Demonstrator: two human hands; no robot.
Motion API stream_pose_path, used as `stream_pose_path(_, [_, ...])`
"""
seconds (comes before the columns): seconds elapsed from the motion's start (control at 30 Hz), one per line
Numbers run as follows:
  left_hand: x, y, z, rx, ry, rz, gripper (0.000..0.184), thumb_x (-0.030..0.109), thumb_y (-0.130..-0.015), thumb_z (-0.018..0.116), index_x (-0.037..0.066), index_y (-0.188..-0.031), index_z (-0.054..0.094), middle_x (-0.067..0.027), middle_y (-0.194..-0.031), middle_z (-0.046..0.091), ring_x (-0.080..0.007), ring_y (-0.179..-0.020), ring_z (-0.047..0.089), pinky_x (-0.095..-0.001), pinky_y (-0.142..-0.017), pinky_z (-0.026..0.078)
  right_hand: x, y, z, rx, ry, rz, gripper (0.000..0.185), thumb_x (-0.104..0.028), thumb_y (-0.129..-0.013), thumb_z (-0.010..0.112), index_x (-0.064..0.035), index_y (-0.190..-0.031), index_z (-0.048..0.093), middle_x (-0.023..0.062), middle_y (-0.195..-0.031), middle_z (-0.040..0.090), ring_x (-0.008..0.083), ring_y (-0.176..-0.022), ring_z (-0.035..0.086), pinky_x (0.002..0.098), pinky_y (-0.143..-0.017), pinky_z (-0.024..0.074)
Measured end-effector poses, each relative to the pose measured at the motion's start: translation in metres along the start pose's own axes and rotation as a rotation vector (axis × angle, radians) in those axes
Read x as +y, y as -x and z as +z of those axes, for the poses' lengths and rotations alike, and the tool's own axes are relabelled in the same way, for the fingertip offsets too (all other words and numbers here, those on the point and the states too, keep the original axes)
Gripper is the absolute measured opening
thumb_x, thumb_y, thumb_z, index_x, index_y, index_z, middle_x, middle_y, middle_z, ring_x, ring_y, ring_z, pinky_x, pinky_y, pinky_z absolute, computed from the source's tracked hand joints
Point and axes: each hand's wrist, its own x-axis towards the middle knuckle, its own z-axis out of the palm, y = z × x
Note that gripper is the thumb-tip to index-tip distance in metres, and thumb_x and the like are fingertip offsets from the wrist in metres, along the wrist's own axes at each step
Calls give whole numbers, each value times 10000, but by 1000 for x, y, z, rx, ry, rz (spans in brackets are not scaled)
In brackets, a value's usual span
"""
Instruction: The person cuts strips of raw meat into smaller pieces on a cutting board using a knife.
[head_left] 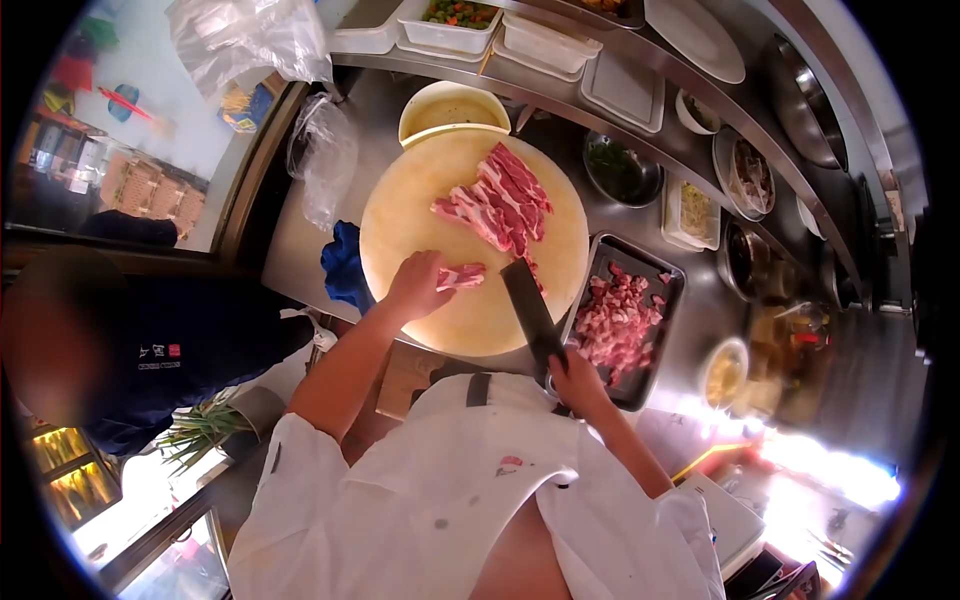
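On the round cutting board (400, 215) lies a larger slab of raw red meat (505, 195) with pale fat. My left hand (415, 286) is at the board's left side, its fingers closed on the end of a small strip of meat (462, 277). In my right hand (580, 382) is the handle of a dark cleaver (530, 308), its broad blade angled over the board with the tip beside the slab's lower end. A metal tray (640, 392) right of the board holds chopped meat pieces (615, 325).
Behind the board stands a pale yellow tub (455, 108). A blue cloth (345, 268) and a clear plastic bag (328, 160) lie to the left. A bowl of greens (622, 170) sits under the steel shelf (690, 110). Another person in dark clothing (200, 350) stands at left.
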Motion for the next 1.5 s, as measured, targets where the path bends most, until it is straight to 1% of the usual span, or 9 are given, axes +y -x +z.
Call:
stream_pose_path(0.1, [15, -19, 0, -60, 89, -201, 426, 265, -845, 885, 58, -1118, 631, -163, -950, 724, -396, -915, 713, -483, -799, 551, 1, -6, 4, 17, -4, -50, 344, -352, -1063, 604, -9, -1040, 609, 302, -870, 706, 535, -865, 692, 618, -757, 531])
stream_pose_path(0.3, [46, -51, -6, -341, 50, -130, 443, 274, -909, 859, -25, -1085, 584, -178, -926, 764, -357, -868, 752, -466, -745, 576, 1, -10, 5, 6, -21, -41, 338, -348, -1072, 583, -11, -1062, 608, 315, -916, 707, 550, -896, 686, 619, -774, 540])
stream_pose_path(0.6, [-15, -18, -35, 28, 1528, -659, 196, 164, -1025, 742, 51, -1151, 643, -26, -1084, 708, -120, -926, 674, -321, -817, 560, -6, -9, 1, -34, -17, -5, 355, -349, -1071, 577, -3, -1135, 623, 330, -960, 716, 560, -939, 688, 623, -821, 550])
stream_pose_path(0.73, [-21, 0, -59, 91, 1713, -666, 140, 238, -1074, 688, 124, -1155, 682, 44, -1011, 666, -71, -922, 607, -285, -841, 500, -4, -12, 2, -53, -3, 14, 363, -341, -1067, 577, 0, -1180, 634, 332, -1027, 720, 546, -992, 693, 622, -868, 550])
stream_pose_path(0.97, [47, -1, -100, 285, 1333, -474, 91, 158, -1058, 693, 88, -1113, 681, 24, -1022, 751, -120, -915, 647, -311, -881, 501, -4, -13, 0, -17, -34, -34, 331, -308, -1061, 585, 7, -1142, 647, 330, -1009, 708, 539, -985, 689, 611, -856, 536])
stream_pose_path(1.1, [89, -5, -101, 587, 224, 115, 101, 61, -949, 735, 58, -966, 635, -36, -994, 805, -267, -888, 689, -375, -866, 528, -6, -12, 0, -5, -17, -53, 331, -312, -1062, 582, 5, -1126, 653, 331, -1013, 703, 540, -988, 685, 610, -852, 533])
stream_pose_path(1.2, [84, 6, -46, 454, 77, 222, 177, 41, -858, 795, 101, -980, 683, -26, -975, 726, -298, -940, 686, -427, -843, 531, -7, -9, 1, 23, 17, -69, 340, -325, -1066, 578, 6, -1101, 647, 324, -975, 702, 541, -961, 684, 613, -841, 528])
stream_pose_path(1.33, [49, 63, 26, 250, -83, 172, 417, 145, -853, 799, 116, -1252, 680, -103, -1368, 610, -384, -1289, 568, -527, -1091, 461, -27, 3, -12, -16, -15, 38, 328, -326, -1068, 580, -3, -1048, 633, 301, -909, 711, 521, -913, 695, 604, -799, 529])
stream_pose_path(1.5, [45, 72, 10, 171, -87, 168, 392, 87, -839, 777, 90, -1221, 688, -99, -1335, 633, -371, -1239, 598, -510, -1073, 483, -42, 8, -22, 18, 21, -115, 283, -302, -1066, 587, -23, -1067, 639, 265, -874, 721, 494, -842, 708, 586, -746, 550])
